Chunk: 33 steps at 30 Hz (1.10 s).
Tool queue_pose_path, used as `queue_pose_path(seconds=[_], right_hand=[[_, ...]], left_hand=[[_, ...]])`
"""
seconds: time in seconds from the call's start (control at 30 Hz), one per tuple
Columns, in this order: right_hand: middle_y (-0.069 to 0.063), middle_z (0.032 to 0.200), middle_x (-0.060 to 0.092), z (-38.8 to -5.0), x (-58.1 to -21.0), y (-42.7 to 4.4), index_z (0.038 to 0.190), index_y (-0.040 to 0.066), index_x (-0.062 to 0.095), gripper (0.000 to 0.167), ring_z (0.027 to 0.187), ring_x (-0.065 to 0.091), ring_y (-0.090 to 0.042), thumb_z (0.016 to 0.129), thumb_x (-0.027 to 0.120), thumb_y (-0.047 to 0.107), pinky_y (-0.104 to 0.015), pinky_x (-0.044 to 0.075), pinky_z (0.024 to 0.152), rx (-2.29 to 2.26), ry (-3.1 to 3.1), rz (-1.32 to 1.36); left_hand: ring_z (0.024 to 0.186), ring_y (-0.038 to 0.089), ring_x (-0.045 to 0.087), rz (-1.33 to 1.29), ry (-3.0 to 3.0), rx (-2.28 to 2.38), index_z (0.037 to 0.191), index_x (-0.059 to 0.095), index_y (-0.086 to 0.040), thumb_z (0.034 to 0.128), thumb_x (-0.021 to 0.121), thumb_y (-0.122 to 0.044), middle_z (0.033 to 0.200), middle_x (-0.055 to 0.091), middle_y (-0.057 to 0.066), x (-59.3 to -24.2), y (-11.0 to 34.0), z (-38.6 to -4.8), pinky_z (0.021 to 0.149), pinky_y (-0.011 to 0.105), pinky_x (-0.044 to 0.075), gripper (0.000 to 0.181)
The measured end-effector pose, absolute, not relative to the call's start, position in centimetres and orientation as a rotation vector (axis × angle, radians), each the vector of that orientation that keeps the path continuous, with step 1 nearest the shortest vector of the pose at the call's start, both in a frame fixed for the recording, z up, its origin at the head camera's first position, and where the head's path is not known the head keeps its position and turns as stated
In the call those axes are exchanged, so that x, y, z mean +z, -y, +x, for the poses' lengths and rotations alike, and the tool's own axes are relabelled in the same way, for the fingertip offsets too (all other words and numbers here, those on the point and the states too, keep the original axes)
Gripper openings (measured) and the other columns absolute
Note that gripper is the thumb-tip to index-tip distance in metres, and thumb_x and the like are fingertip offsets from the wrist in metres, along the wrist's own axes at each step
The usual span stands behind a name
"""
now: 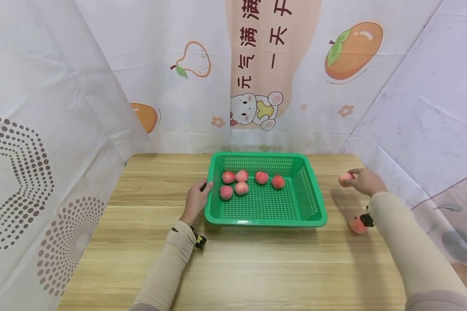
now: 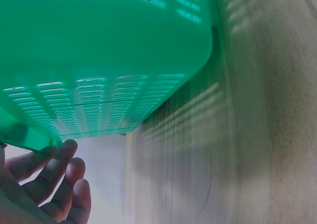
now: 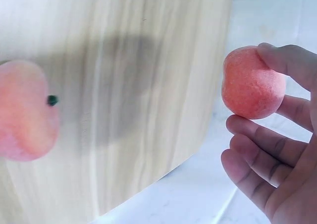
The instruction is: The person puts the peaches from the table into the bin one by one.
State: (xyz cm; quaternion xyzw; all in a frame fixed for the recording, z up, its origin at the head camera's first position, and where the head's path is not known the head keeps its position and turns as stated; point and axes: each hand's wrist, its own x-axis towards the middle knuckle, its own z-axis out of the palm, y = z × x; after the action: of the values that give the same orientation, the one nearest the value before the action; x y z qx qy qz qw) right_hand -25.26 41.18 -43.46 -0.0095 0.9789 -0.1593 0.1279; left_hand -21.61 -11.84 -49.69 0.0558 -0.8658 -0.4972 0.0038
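Observation:
A green plastic basket (image 1: 266,222) with slotted sides stands on the table, several pink-red peaches (image 1: 241,188) in its left and back parts. At its left rim is my left hand (image 1: 196,201); the thumb lies over the rim and the fingers (image 2: 74,169) are beneath it outside. To the right of the basket my right hand (image 1: 367,182) pinches a peach (image 3: 252,83) between thumb and fingers, held above the tabletop. Another peach (image 1: 358,225) rests on the table near the right wrist, partly covered by the wrist strap; its green stem shows in the right wrist view.
The wood-grain table (image 1: 257,276) ends at a back edge against a printed curtain (image 1: 202,95). Patterned cloth also hangs at the left and right sides. The right hand is close to the table's right edge.

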Motion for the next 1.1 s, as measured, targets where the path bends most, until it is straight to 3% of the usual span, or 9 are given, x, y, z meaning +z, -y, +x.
queue_pose_path(seconds=[0.47,0.77,1.1], right_hand=[[-0.037,0.129,0.053,-25.9,-41.8,-38.9,0.137,-0.005,0.049,0.074,0.111,0.054,-0.053,0.092,0.058,0.053,-0.063,0.043,0.089,-0.493,-2.910,-0.087],[-0.036,0.131,0.052,-26.1,-40.2,-37.4,0.137,-0.005,0.049,0.072,0.114,0.052,-0.052,0.092,0.061,0.050,-0.064,0.042,0.092,-0.532,-2.926,-0.093],[-0.030,0.118,0.063,-26.3,-39.9,-36.5,0.128,0.000,0.059,0.062,0.106,0.059,-0.046,0.089,0.066,0.048,-0.059,0.045,0.086,-0.580,-2.990,-0.153]], left_hand=[[0.106,0.027,0.065,0.186,2.724,-1.569,0.132,0.060,-0.008,0.1016,0.048,-0.041,0.122,0.067,0.015,-50.0,11.9,-21.6,0.089,0.044,0.052,0.047],[0.104,0.026,0.066,0.172,2.719,-1.570,0.132,0.061,-0.009,0.1013,0.049,-0.041,0.122,0.067,0.014,-49.8,11.9,-21.6,0.087,0.043,0.053,0.046],[0.110,0.028,0.064,0.182,2.715,-1.595,0.135,0.058,-0.009,0.1013,0.049,-0.041,0.126,0.065,0.015,-49.7,11.8,-21.5,0.092,0.045,0.052,0.048]])
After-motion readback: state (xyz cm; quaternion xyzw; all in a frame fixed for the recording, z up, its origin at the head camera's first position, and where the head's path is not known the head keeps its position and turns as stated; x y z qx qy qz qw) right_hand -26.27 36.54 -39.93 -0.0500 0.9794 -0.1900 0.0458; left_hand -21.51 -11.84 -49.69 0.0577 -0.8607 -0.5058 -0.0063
